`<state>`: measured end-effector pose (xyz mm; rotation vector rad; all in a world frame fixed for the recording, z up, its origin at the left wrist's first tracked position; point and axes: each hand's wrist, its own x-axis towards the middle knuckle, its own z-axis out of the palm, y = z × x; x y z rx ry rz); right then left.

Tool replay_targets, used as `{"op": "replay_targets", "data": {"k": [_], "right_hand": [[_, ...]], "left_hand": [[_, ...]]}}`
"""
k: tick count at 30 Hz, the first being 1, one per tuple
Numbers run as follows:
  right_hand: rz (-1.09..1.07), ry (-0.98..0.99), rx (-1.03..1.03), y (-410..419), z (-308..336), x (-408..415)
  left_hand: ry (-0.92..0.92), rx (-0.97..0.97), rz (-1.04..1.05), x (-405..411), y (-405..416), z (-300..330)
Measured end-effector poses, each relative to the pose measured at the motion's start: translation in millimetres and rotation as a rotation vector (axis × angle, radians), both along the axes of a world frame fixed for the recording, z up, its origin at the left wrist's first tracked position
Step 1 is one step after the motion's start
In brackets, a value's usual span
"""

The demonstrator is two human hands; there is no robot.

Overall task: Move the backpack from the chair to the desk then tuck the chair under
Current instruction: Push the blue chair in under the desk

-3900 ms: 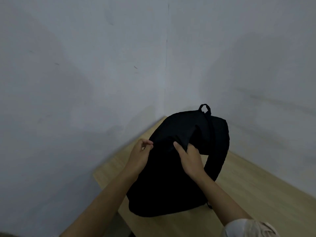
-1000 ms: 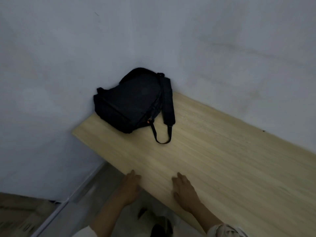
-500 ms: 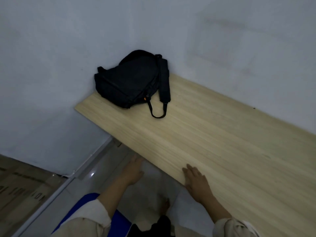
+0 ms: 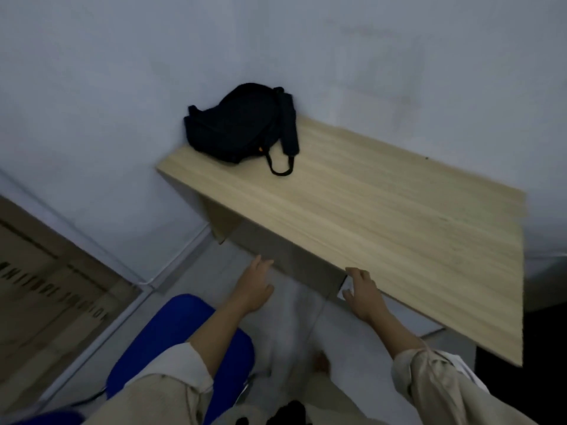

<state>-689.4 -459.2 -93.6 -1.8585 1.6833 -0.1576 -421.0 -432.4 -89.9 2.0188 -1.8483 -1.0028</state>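
Black backpack [image 4: 237, 125] lay slumped on its side at the far left corner of the desk [image 4: 383, 216], pressed against both walls. One padded strap ran along its right side, and a thin webbing loop trailed onto the bare wood. Desk: pale wood-grain top. Blue chair [image 4: 171, 342] seat stood on the floor, clear of the desk's near edge, not tucked in.

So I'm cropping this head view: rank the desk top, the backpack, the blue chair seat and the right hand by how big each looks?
1. desk top
2. blue chair seat, partly hidden by the left sleeve, and nearer the camera
3. backpack, not much smaller
4. right hand
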Motion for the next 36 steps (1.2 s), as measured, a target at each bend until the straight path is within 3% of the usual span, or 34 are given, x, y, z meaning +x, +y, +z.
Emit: {"op": "replay_targets", "data": {"k": [6, 14, 25, 36], "right_hand": [[0.057, -0.114, -0.086, 51, 32, 22], [0.048, -0.145, -0.134, 121, 57, 17], [-0.080, -0.141, -0.160, 306, 65, 0], [-0.040, -0.204, -0.162, 406, 66, 72]], "left_hand": [[-0.081, -0.002, 0.062, 16, 64, 5], [-0.012, -0.013, 0.007, -29, 123, 0], [0.076, -0.004, -0.113, -62, 285, -22], [0.019, -0.029, -0.080, 12, 382, -3]]}}
